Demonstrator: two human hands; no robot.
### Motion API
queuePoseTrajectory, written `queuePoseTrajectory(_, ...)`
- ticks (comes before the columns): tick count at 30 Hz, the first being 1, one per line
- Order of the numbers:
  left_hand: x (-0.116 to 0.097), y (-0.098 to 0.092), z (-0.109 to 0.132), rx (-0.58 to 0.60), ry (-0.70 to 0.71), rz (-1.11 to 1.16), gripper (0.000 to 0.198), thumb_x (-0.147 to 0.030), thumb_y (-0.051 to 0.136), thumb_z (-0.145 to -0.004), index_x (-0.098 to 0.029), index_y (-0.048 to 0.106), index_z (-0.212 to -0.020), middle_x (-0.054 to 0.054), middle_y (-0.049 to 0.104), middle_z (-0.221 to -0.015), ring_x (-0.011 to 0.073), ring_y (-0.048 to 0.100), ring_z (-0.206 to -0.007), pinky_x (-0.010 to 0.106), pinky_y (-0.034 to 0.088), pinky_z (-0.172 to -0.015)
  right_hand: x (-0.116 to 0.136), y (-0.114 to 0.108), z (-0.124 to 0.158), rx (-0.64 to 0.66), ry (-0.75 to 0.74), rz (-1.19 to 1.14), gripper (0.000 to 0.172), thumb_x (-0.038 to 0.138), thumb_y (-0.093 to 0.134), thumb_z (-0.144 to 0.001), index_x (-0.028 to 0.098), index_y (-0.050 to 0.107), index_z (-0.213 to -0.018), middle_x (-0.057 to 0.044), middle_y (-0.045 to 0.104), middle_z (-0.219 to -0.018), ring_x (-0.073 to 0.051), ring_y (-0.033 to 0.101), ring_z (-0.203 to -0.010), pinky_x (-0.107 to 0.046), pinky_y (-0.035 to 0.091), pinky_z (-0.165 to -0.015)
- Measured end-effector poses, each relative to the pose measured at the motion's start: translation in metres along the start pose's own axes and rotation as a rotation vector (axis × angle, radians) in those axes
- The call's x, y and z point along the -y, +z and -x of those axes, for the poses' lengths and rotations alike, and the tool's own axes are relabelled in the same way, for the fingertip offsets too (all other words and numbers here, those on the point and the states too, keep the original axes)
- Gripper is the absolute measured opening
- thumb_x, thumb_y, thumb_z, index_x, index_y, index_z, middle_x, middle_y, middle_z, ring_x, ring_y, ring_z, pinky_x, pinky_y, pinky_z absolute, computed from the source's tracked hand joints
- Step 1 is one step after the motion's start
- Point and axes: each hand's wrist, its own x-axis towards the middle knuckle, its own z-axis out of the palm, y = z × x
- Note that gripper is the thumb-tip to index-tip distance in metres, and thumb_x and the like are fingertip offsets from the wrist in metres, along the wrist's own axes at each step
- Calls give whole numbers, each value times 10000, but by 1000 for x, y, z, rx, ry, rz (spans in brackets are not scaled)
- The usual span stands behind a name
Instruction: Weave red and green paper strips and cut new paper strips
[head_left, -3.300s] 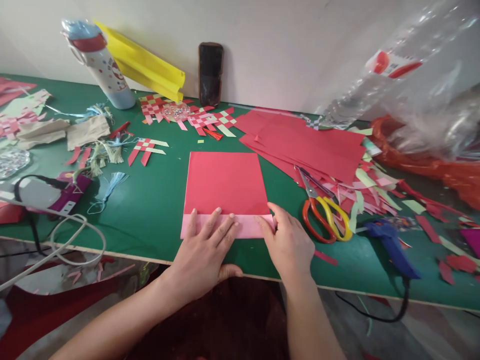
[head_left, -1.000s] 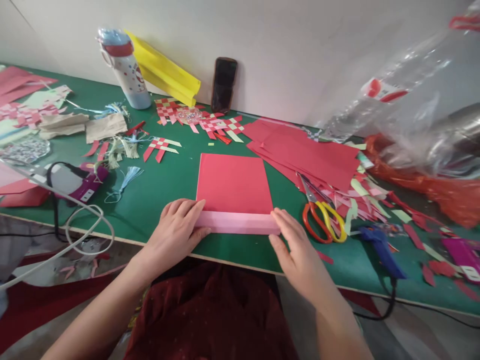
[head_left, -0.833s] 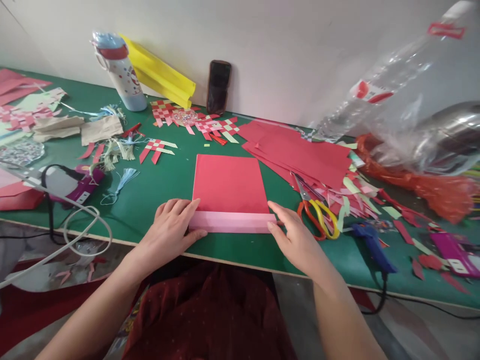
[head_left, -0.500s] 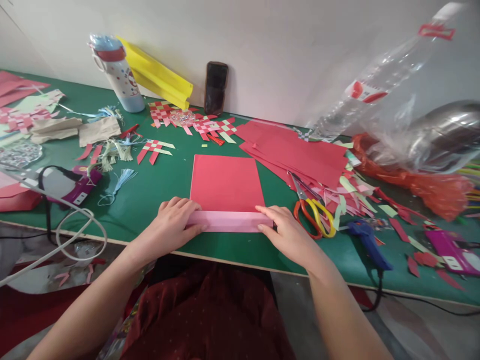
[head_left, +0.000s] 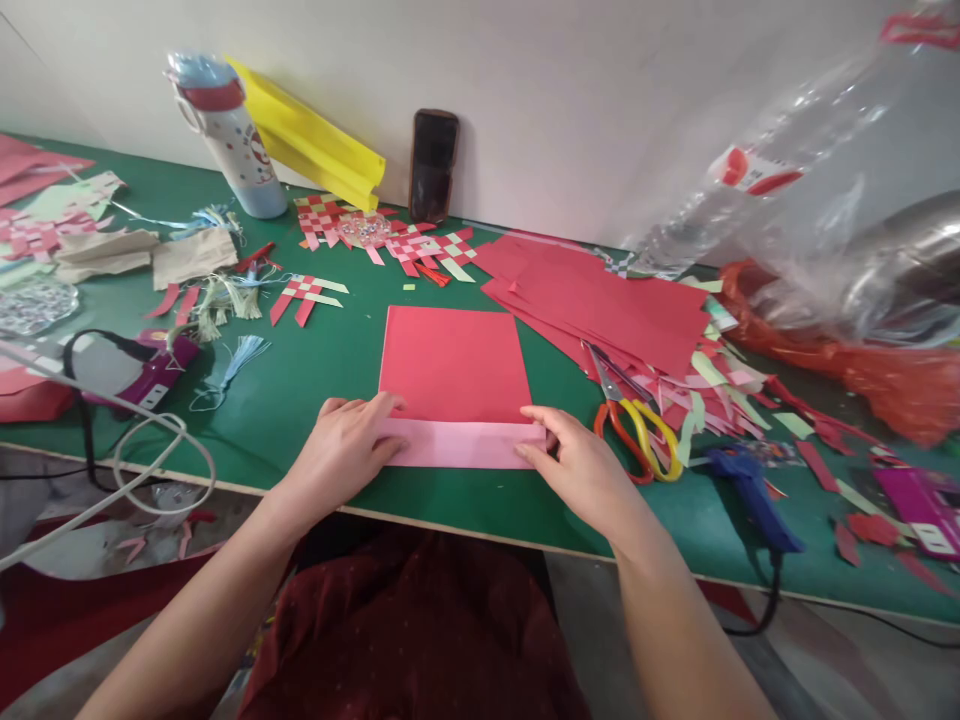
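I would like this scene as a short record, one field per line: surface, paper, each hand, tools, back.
Surface: green table
Paper: red sheet, pink strip along its near edge
Left hand: at the strip's left end; firmness of grip unclear
Right hand: at the strip's right end; firmness of grip unclear
Tools: scissors, handles nearer the person; blue corded tool further right
Back: dark phone against the wall; bottle to its left

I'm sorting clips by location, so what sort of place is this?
Probably a papercraft workspace, home or workshop unclear: red sheets, scissors and a woven paper piece lie on a green table.
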Motion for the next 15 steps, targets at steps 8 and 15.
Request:
queuePoseTrajectory(8, 1, 12, 9, -113, 46, -70, 224, -255, 529, -932, -193, 539, -1148, 84, 689, -1073, 249, 640, -967, 396, 417, -867, -5, 6, 0, -55, -50, 77, 396, 327, 556, -842, 228, 579, -1225, -81, 688, -1144, -250, 660, -1018, -398, 529, -872)
queuePoseTrajectory(15, -5, 20, 19, -345, 133, -166, 201, -154, 511, -928, -245, 660, -1029, 96, 587, -1115, 261, 520, -1015, 412, 437, -854, -6, 12, 3, -88, -81, 119, 383, 302, 527, -862, 213, 568, -1232, -96, 684, -1135, -260, 645, -1053, -412, 526, -882)
